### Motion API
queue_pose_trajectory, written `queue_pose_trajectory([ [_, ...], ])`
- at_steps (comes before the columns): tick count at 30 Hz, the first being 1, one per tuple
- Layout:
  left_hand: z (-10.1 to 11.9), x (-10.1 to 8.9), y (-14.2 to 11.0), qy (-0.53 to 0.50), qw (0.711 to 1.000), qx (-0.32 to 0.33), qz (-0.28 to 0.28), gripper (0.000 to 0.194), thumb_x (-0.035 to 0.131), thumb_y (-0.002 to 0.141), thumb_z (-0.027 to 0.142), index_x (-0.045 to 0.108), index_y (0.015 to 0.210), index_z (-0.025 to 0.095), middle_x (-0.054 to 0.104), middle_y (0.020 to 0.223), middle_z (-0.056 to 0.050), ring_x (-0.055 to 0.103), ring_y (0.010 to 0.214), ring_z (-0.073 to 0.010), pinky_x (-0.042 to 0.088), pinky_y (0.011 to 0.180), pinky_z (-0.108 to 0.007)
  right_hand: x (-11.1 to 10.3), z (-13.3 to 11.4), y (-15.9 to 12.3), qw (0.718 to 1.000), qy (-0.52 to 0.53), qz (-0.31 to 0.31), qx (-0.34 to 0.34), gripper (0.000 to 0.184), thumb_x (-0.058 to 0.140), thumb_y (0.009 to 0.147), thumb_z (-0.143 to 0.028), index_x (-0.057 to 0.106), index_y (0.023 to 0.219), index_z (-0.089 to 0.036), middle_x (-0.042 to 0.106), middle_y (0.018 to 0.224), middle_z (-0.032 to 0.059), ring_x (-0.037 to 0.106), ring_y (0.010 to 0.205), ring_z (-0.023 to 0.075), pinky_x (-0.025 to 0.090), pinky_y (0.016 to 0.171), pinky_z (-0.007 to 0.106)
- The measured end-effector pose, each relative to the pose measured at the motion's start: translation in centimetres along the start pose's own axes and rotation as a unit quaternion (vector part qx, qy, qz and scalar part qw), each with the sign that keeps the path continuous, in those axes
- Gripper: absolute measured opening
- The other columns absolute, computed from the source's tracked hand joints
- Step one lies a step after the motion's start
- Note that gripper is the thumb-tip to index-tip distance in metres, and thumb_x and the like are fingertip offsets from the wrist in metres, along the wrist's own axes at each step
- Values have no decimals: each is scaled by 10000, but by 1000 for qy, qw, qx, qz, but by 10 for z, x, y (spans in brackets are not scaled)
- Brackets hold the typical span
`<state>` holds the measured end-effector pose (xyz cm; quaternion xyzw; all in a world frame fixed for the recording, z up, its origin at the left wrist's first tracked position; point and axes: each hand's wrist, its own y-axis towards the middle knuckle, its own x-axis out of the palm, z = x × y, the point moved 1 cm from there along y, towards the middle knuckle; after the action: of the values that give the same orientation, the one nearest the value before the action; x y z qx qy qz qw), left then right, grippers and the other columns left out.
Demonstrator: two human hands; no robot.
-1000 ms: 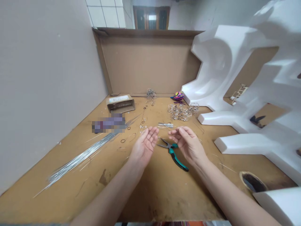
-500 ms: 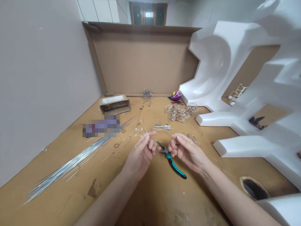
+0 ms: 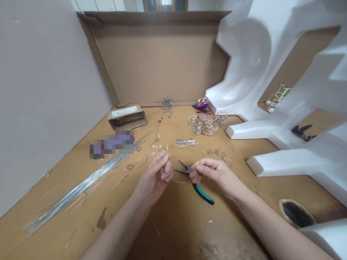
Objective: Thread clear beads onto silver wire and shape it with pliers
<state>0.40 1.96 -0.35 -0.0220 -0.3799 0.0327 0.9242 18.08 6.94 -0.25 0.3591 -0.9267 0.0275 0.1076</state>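
- A thin wire (image 3: 167, 148) is pinched in the fingertips of the left hand (image 3: 157, 173), above the bench (image 3: 162, 224), midway between its side edges
- By the right hand (image 3: 214, 173) a pinch seems to be made; whether anything is gripped cannot be told
- The wire could be snagged on the pliers (image 3: 202, 193), left open beneath the right hand
- Clear beads (image 3: 153, 147), loose towards the far edge, could be scattered if brushed by the left hand

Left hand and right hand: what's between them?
In the head view, the open jaws of the pliers show between left hand and right hand, plus a thin curved wire.
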Motion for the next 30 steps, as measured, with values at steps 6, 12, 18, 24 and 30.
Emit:
queue_pose_trajectory([
  [6, 3, -2, 2, 10, 1000, 17, -6, 62, 532, 799, 204, 548, 768, 153, 389, 461, 70, 291, 359, -26, 259, 371, -152, -1, 2, 3, 999, -47, -1, 21, 207, 612, 758, -358, 678, 790, -165, 695, 747, 52, 635, 650, 125, 483, 621, 247],
  [12, -8, -1, 6, -10, 999, 25, 47, 175, 567, 784, 295, 586, 905, 170, 625, 826, -37, 594, 794, -138, 465, 736, -273, -3, 7, 5, 996, 19, 87, -20, 182, 629, 753, -329, 683, 835, -176, 695, 738, 50, 639, 657, 141, 498, 640, 271],
  [18, -28, 5, 1, 98, 993, 27, 59, 175, 633, 731, 281, 645, 824, 133, 659, 850, -92, 608, 810, -177, 444, 796, -321, 5, 23, 6, 986, 70, 139, -68, 165, 645, 745, -274, 691, 887, -204, 703, 803, 62, 645, 766, 179, 499, 716, 319],
  [24, -27, 2, 0, 143, 985, 53, 78, 173, 619, 742, 298, 652, 803, 139, 654, 745, -48, 596, 693, -132, 455, 683, -256, 11, 26, 4, 990, 20, 132, -49, 157, 693, 688, -281, 704, 825, -206, 701, 734, 42, 634, 682, 154, 493, 707, 313],
  [30, -23, 0, 0, 165, 979, 75, 92, 161, 598, 762, 302, 641, 813, 156, 653, 743, -30, 602, 682, -115, 462, 622, -217, 7, 20, 1, 979, -79, 178, -57, 142, 669, 702, -319, 683, 697, -179, 653, 630, 16, 568, 557, 104, 454, 572, 225],
])
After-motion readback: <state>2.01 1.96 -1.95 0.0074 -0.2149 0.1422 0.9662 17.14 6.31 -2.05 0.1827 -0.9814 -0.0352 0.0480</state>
